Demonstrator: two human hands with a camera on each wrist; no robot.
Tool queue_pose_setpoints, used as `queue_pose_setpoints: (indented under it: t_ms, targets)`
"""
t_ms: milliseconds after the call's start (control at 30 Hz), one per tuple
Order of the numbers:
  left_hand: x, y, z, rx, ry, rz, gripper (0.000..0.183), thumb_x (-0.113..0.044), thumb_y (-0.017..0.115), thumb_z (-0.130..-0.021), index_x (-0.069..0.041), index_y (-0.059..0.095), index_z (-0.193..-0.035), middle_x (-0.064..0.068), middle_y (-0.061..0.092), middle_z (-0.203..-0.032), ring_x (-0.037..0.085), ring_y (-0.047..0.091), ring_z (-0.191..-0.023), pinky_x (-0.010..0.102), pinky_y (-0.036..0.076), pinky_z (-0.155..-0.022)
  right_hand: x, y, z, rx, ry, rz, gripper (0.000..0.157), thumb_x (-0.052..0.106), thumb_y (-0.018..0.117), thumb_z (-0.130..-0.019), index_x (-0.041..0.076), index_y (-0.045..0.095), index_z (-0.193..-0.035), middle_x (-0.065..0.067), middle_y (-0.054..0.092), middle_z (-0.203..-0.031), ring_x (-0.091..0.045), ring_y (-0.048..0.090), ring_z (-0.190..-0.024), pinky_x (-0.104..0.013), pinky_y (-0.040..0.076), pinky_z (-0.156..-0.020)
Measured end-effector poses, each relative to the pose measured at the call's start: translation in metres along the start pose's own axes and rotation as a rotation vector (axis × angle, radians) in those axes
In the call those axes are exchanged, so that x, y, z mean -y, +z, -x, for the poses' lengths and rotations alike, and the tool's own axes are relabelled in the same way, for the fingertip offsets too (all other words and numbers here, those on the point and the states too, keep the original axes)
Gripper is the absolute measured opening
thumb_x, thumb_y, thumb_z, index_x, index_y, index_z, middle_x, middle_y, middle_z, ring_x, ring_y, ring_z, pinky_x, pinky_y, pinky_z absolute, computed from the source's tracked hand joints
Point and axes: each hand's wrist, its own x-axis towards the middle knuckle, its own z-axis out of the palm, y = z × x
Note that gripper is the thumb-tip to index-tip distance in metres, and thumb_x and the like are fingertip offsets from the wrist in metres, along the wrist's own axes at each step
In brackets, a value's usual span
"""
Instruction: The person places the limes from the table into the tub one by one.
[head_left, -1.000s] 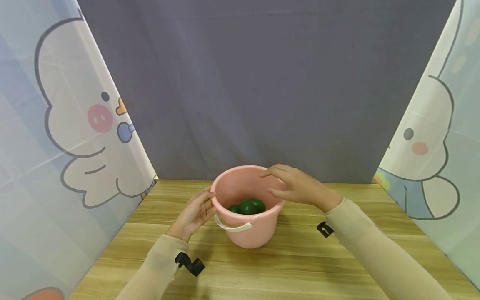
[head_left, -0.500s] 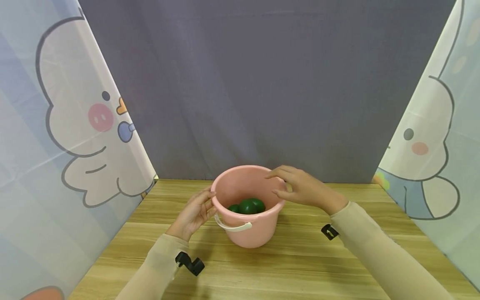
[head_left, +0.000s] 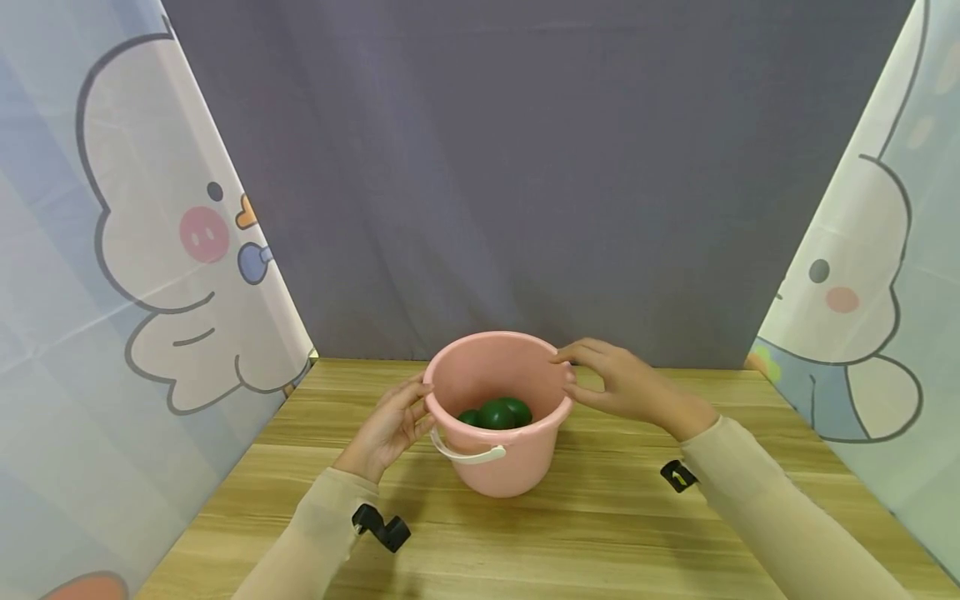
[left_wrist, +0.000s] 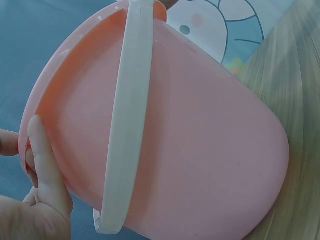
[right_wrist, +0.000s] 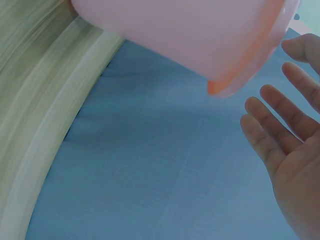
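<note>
A pink bucket (head_left: 501, 467) stands on the table with dark green, glossy rounded things (head_left: 497, 413) inside; their kind cannot be told. My left hand (head_left: 388, 429) holds the bucket's rim at its left side. In the left wrist view, fingers (left_wrist: 47, 160) lie against the outside below the rim, the thumb on the other side. The white handle (left_wrist: 129, 120) hangs down on the bucket's near left. At the right side of the rim, my right hand (head_left: 618, 383) hovers with fingers spread; the right wrist view shows the fingers (right_wrist: 270, 132) apart from the bucket.
The wooden table (head_left: 637, 517) extends around the bucket. A dark grey cloth (head_left: 525, 167) hangs right behind it. Cartoon-printed curtains (head_left: 172, 350) flank the table on left and right. Each sleeve carries a black wrist mount (head_left: 381, 528).
My right hand has moved right and slightly down, from above the bucket's opening to the right rim. The left hand has kept its place, and the bucket has barely shifted.
</note>
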Motion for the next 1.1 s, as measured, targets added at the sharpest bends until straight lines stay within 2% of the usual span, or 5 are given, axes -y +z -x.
queue_pose_setpoints:
  t_ms: [200,567,867,1100]
  targets:
    - [0.001,0.0,0.0,-0.003,0.007,-0.002,0.048,-0.008,0.051,-0.101,-0.001,0.039,-0.147,0.005,0.056,-0.114,0.005,0.061,-0.079,0.015,0.056,-0.064,-0.002,-0.001,0.009,0.001,0.005,0.009,0.038,0.008,0.078,-0.085,0.007,0.066,-0.121,-0.005,0.067,-0.116,-0.022,0.063,-0.109,-0.043,0.057,-0.089]
    - [0.0,-0.001,0.001,-0.008,0.013,0.002,0.048,-0.008,0.051,-0.101,-0.002,0.04,-0.147,0.005,0.056,-0.116,0.005,0.062,-0.08,0.016,0.056,-0.065,-0.004,-0.007,0.021,0.003,0.027,0.015,0.04,0.007,0.08,-0.085,0.003,0.065,-0.122,-0.006,0.066,-0.119,-0.024,0.063,-0.111,-0.044,0.058,-0.088]
    - [0.0,-0.001,0.001,-0.02,-0.001,0.012,0.045,-0.007,0.051,-0.102,-0.002,0.042,-0.145,0.007,0.055,-0.121,0.006,0.063,-0.083,0.017,0.057,-0.065,-0.005,-0.011,0.036,0.012,0.093,0.036,0.043,0.005,0.081,-0.082,0.005,0.066,-0.122,-0.007,0.065,-0.12,-0.026,0.063,-0.111,-0.047,0.058,-0.086]
    - [-0.001,-0.001,0.001,-0.014,0.003,0.001,0.046,-0.008,0.051,-0.102,-0.002,0.041,-0.146,0.006,0.055,-0.12,0.006,0.062,-0.084,0.017,0.057,-0.066,-0.007,-0.012,0.05,0.031,0.164,0.065,0.039,0.009,0.078,-0.086,0.005,0.065,-0.123,-0.006,0.065,-0.121,-0.026,0.063,-0.111,-0.048,0.057,-0.086]
